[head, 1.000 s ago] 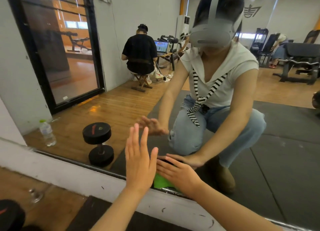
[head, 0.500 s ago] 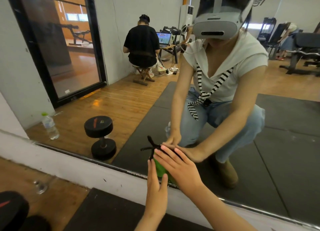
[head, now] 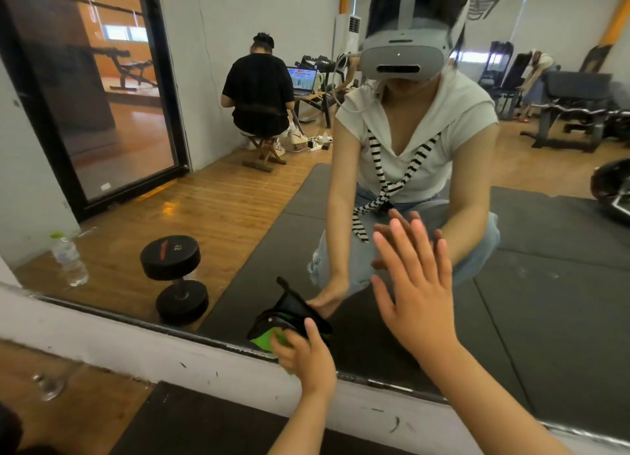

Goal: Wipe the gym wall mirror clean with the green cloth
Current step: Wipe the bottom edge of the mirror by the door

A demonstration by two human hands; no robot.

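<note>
Pressing the green cloth [head: 272, 339] against the bottom edge of the gym wall mirror [head: 545, 284], the left hand [head: 306, 355] has its grip curled over the bunched fabric, with 1 finger lifted. Nearly all the mirror lies up and to the right of the cloth. The right hand [head: 414, 284], fingers spread and holding nothing, hovers higher and further right. The cloth looks bright green and crumpled, mostly hidden under the hand.
</note>
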